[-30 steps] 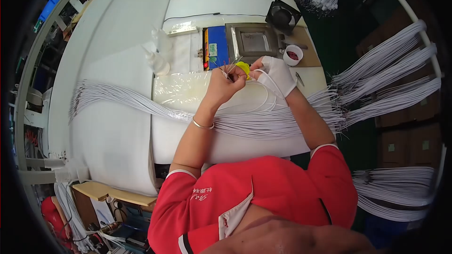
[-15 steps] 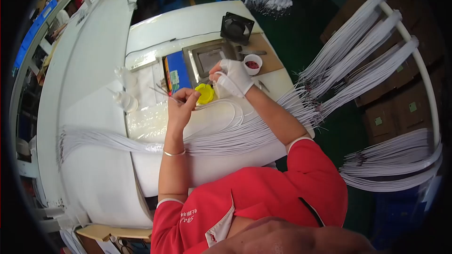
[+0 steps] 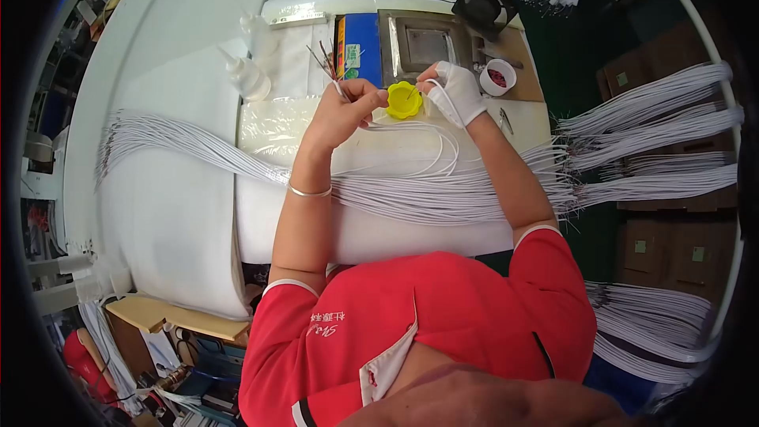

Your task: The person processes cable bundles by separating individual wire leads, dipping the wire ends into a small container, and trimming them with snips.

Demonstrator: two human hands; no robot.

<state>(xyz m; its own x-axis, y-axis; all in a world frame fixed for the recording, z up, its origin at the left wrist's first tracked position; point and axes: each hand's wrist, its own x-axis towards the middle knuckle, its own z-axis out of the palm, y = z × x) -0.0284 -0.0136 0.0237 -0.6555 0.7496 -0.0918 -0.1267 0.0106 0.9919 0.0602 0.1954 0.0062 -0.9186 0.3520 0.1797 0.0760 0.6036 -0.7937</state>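
My left hand (image 3: 344, 113) is closed around the ends of a few white cables (image 3: 336, 88), whose thin coloured wires (image 3: 327, 61) fan out beyond the fingers. The cables' white lengths (image 3: 431, 128) loop to the right below the hands. My right hand (image 3: 455, 93), in a white fingerless glove, pinches a thin dark strand (image 3: 409, 93); its exact kind is too small to tell. The strand reaches over a yellow flower-shaped dish (image 3: 403, 103) between the two hands. A thick bundle of white cables (image 3: 419, 196) lies across the table, under both forearms.
A white cup (image 3: 510, 77) with small red pieces stands right of the glove, near tweezers (image 3: 505, 120). Behind are a metal-framed plate (image 3: 395, 39), a blue box (image 3: 362, 28) and a black fan (image 3: 482, 6). Squeeze bottles (image 3: 249, 79) stand left. Cables hang from a rail (image 3: 731, 190).
The camera view has turned and shifted, so the table looks straighter. The left hand has come closer to the yellow dish, its wire ends pointing more upward. Both hands keep their hold.
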